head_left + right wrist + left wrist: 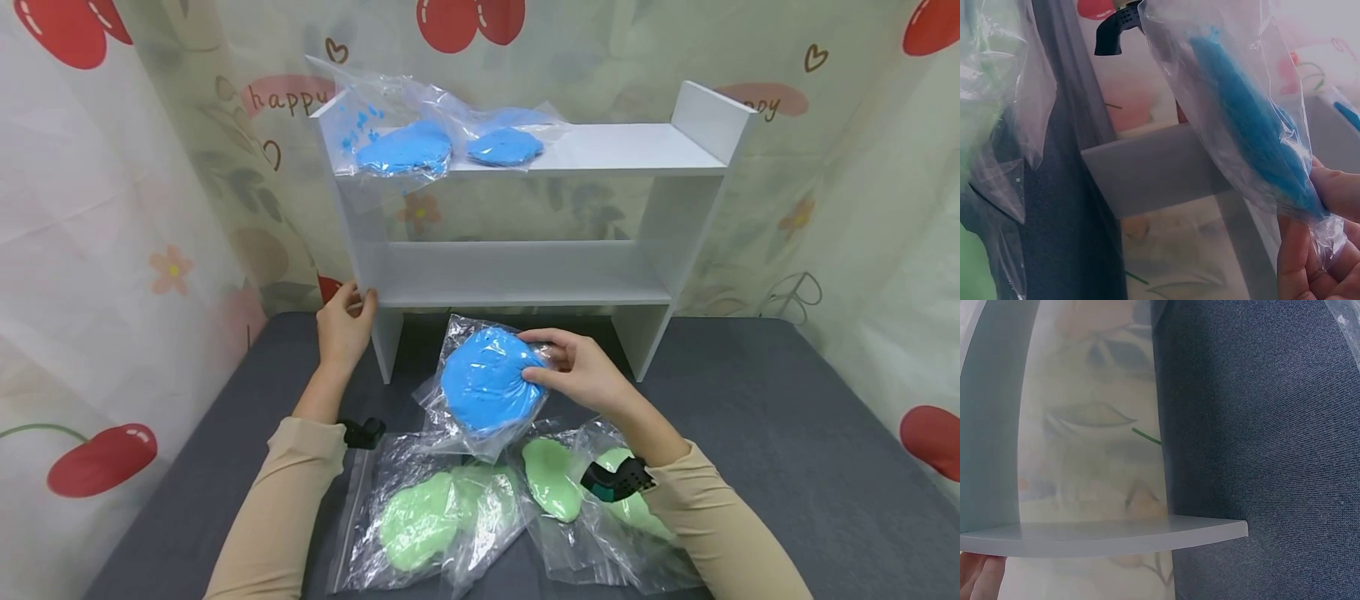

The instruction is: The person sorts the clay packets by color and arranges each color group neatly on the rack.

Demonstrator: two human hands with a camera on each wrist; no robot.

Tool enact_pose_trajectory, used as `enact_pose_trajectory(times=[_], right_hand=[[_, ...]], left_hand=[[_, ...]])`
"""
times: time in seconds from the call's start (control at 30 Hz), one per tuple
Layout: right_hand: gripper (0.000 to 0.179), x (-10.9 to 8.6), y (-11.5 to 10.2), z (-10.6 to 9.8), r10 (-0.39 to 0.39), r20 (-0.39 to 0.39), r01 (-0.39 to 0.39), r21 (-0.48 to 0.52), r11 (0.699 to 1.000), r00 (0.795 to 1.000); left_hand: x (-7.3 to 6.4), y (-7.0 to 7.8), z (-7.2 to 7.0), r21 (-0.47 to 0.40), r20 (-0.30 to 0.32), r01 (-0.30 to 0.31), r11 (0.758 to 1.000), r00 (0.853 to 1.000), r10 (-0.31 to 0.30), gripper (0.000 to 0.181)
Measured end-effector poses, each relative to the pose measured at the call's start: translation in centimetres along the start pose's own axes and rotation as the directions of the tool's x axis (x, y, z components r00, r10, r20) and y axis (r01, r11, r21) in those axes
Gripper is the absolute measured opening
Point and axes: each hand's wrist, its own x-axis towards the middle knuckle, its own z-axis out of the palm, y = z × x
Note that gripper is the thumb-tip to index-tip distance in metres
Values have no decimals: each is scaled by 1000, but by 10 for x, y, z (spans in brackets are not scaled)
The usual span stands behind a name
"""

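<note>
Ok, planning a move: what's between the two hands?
In the head view, from left hand to right hand: the rack's left leg, bare table, then the blue bag the right hand pinches.

On the cloth (585, 67) behind the shelf (517, 279), the word "happy" (288, 101) stood in brown lowercase letters on a reddish oval (288, 86), between ten and eleven o'clock in the head view. At two o'clock, on a second oval (783, 96), only "ppy" (768, 107) could be read, in similar lettering; the shelf's raised end (711, 121) covered part of that oval.
</note>
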Motion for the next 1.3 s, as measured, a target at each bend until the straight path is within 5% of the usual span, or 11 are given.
enact_pose_trajectory(times=[0.97,1.3], right_hand=[[49,-14,-26,-26,-130,-58,135,82,988,990],[46,-18,-34,-39,-169,-123,175,40,984,978]], left_hand=[[0,0,0,1,-7,-15,1000,1000,15,33],[0,-1,1,1,-16,-18,1000,1000,18,32]])
